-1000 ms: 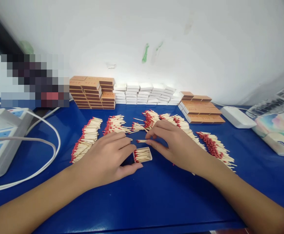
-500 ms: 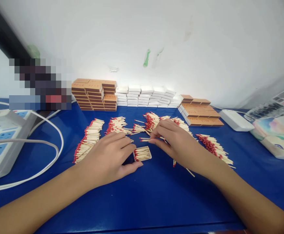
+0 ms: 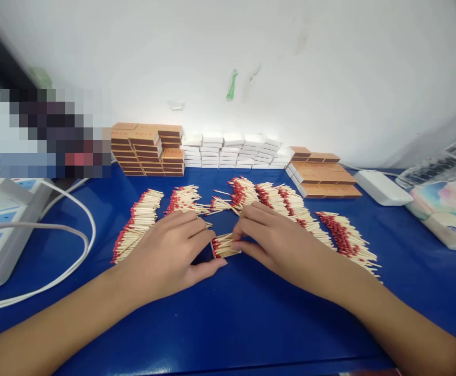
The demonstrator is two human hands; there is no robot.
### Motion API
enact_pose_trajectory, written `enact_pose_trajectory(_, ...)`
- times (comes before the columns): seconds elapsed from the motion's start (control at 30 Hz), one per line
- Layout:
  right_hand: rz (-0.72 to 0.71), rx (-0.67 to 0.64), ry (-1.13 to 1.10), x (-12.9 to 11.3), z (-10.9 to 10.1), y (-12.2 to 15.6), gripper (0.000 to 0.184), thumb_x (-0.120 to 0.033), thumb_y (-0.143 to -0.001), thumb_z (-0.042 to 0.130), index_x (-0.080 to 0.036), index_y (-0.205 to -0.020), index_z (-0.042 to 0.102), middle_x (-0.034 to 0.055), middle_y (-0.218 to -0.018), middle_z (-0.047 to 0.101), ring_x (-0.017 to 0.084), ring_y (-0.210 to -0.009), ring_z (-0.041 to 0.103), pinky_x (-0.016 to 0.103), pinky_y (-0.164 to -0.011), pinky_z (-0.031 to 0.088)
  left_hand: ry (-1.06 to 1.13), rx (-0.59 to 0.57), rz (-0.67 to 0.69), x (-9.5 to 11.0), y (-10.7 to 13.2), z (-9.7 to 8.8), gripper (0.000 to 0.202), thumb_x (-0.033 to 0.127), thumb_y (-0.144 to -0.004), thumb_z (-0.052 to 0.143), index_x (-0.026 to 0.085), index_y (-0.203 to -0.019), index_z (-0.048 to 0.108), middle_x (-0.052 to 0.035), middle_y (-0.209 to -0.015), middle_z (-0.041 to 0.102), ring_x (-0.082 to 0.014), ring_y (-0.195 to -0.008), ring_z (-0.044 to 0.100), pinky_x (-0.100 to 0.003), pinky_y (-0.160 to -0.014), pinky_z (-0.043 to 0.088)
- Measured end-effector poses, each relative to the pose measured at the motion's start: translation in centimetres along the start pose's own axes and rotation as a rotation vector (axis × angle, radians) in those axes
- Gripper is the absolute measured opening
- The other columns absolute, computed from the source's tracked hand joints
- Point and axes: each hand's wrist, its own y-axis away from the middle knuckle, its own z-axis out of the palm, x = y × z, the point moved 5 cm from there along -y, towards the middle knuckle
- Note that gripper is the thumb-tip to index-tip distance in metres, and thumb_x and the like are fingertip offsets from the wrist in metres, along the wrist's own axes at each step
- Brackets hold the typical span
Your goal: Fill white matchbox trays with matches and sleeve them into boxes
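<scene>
A small matchbox tray (image 3: pixel 231 255) lies on the blue table between my hands, holding red-tipped matches (image 3: pixel 222 244) with their heads to the left. My left hand (image 3: pixel 175 248) has its index finger and thumb around the tray's left end, steadying it. Over the tray's right end is my right hand (image 3: pixel 269 235), thumb and forefinger pinched on matches whose heads point left; the fingertips hide part of them. Just beyond the hands are a match pile (image 3: pixel 243 193) and a smaller pile (image 3: pixel 184 199). Another pile (image 3: pixel 137 224) lies left of my left hand.
Brown matchboxes (image 3: pixel 145 149) are stacked at the back left, white inner trays (image 3: pixel 231 151) beside them, and more brown boxes (image 3: pixel 324 180) at the right. A match pile (image 3: pixel 347 240) lies by my right forearm. A power strip (image 3: pixel 0 224) with cables stands left, a tissue pack (image 3: pixel 447 211) right.
My right hand has moved left and down with the pinched matches, from behind the tray's right side onto its right end. My left hand still holds the tray. The view has shifted slightly.
</scene>
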Motion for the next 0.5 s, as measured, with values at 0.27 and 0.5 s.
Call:
enact_pose_trajectory(0.27, 0.05, 0.008, -0.02, 0.9, 0.1, 0.1, 0.004, -0.02, -0.107, 0.064, -0.023, -0.107, 0.067, 0.008, -0.109, 0.069, 0.025, -0.1, 0.068, 0.037, -0.083, 0.056, 0.016, 0.005, 0.012, 0.2, 0.0, -0.1, 0.028, 0.042, -0.103, 0.07, 0.015, -0.105, 0.075, -0.0057, -0.084, 0.072, -0.024, -0.081, 0.067, -0.041, -0.078, 0.058)
enact_pose_trajectory(0.5, 0.084, -0.038, -0.039, 1.1, 0.4, -0.1, 0.012, -0.018, -0.108, 0.062, -0.021, -0.097, 0.067, 0.0068, -0.103, 0.067, 0.024, -0.095, 0.067, 0.037, -0.08, 0.054, 0.026, 0.016, 0.016, 0.3, 0.0, -0.1, 0.029, 0.042, -0.102, 0.072, 0.013, -0.102, 0.076, -0.0068, -0.085, 0.072, -0.0254, -0.081, 0.068, -0.043, -0.077, 0.058)
